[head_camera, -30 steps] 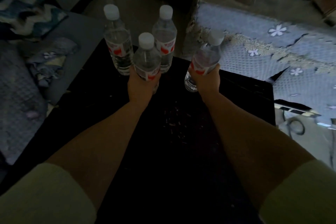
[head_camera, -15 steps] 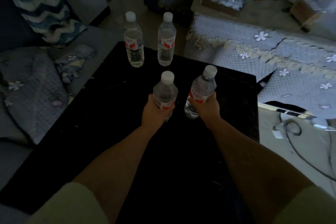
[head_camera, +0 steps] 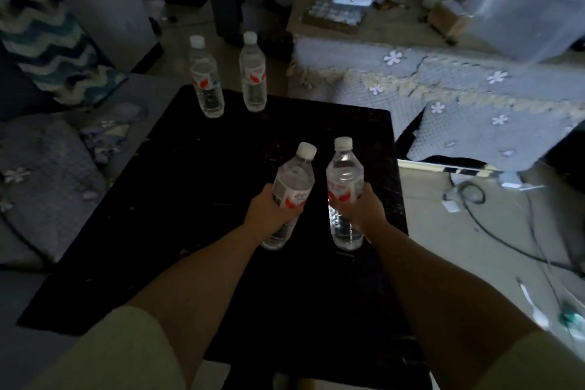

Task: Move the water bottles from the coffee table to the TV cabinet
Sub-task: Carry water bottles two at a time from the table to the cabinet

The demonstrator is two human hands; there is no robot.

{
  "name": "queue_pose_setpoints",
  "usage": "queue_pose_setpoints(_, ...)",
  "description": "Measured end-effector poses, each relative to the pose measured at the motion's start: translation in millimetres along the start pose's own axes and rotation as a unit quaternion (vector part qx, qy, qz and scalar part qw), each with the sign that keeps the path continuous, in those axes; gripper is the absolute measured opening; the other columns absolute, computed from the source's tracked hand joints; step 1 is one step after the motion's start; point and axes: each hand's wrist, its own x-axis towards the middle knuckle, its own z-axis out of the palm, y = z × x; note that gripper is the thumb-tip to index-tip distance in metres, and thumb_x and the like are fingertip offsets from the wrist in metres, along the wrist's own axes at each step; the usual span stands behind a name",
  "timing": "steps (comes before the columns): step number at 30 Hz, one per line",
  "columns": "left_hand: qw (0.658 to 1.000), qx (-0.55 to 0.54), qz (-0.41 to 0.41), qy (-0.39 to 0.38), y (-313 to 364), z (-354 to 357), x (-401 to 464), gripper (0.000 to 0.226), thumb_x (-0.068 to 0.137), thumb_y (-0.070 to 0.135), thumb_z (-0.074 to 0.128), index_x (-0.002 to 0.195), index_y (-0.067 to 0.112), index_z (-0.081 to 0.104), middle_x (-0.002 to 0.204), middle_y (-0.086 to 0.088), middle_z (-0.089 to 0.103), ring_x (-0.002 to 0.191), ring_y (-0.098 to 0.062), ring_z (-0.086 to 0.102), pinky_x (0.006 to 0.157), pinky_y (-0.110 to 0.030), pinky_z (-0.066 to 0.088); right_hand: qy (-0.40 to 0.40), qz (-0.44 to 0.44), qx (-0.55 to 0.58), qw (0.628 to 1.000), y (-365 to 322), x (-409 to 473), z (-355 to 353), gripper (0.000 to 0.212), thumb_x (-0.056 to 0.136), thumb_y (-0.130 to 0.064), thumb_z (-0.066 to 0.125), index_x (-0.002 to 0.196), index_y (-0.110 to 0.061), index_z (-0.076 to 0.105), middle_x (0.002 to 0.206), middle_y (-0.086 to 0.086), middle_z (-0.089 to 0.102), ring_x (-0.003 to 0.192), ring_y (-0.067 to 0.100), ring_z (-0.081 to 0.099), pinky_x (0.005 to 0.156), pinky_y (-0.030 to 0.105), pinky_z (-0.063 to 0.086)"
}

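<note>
At the centre of the frame, the left hand (head_camera: pixel 264 215) grips one clear water bottle (head_camera: pixel 292 190) tilted to the right, and the right hand (head_camera: pixel 364 210) grips a second bottle (head_camera: pixel 344 182) held upright, both over the black coffee table (head_camera: pixel 190 199). Two more water bottles (head_camera: pixel 206 79) (head_camera: pixel 252 73) stand side by side at the table's far edge, in the upper middle of the frame, before a grey flowered sofa cover (head_camera: pixel 459 95) at upper right.

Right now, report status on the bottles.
Left hand grips one bottle, right hand another. Two bottles stand at the coffee table far edge. Nothing blocking.
</note>
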Motion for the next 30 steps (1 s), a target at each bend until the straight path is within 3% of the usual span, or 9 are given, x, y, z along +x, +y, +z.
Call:
queue_pose_setpoints(3,0.999,0.032,0.018,-0.034,9.1,10.2,-3.3,0.071,0.067,0.040,0.083,0.126,0.019,0.049,0.125,0.000,0.060,0.108,-0.020,0.060,0.081,-0.027,0.042,0.038,0.033,-0.019,0.999,13.4,-15.0,-13.8,0.073,0.068,-0.043,0.083,0.123,-0.013,0.046,0.111,0.006,0.064,0.097,0.025,0.064,0.085,0.043,0.054)
queue_pose_setpoints(11,0.969,0.117,0.117,-0.181,55.9,27.4,-1.5,0.064,0.066,0.041,0.080,0.120,0.020,0.053,0.105,0.004,0.067,0.093,-0.014,0.066,0.085,-0.034,0.054,0.192,0.153,-0.027,0.969,33.9,-68.6,-47.3,0.074,0.071,-0.048,0.079,0.125,-0.010,0.044,0.115,0.013,0.060,0.105,0.031,0.060,0.088,0.042,0.050)
queue_pose_setpoints(15,0.953,0.146,0.147,-0.220,77.1,51.8,-1.5,0.063,0.063,0.043,0.081,0.115,0.019,0.055,0.101,0.002,0.068,0.091,-0.015,0.067,0.083,-0.033,0.054,0.243,0.202,-0.003,0.949,47.3,-101.4,-59.6,0.073,0.073,-0.045,0.079,0.126,-0.009,0.045,0.119,0.015,0.059,0.109,0.033,0.058,0.092,0.044,0.048)
queue_pose_setpoints(20,0.912,0.179,0.218,-0.297,103.0,108.6,-31.1,0.062,0.063,0.040,0.084,0.111,0.015,0.054,0.103,-0.001,0.066,0.094,-0.019,0.065,0.077,-0.027,0.047,0.328,0.266,0.041,0.906,73.3,-159.5,-82.5,0.071,0.070,-0.042,0.081,0.123,-0.008,0.049,0.116,0.015,0.062,0.106,0.033,0.059,0.091,0.043,0.049)
queue_pose_setpoints(26,0.853,0.204,0.259,-0.404,120.2,188.0,-101.9,0.066,0.063,0.042,0.084,0.116,0.015,0.055,0.112,-0.004,0.067,0.098,-0.022,0.065,0.086,-0.032,0.051,0.432,0.321,0.090,0.838,120.0,-259.0,-115.2,0.067,0.068,-0.037,0.083,0.121,-0.008,0.052,0.113,0.013,0.064,0.102,0.030,0.061,0.085,0.038,0.050)
queue_pose_setpoints(30,0.804,0.240,0.303,-0.452,127.0,234.7,-164.6,0.064,0.063,0.045,0.083,0.114,0.016,0.056,0.113,-0.005,0.067,0.099,-0.022,0.063,0.080,-0.027,0.046,0.486,0.366,0.103,0.787,155.9,-337.1,-129.7,0.066,0.067,-0.039,0.083,0.120,-0.010,0.054,0.111,0.010,0.066,0.100,0.029,0.063,0.087,0.039,0.052)
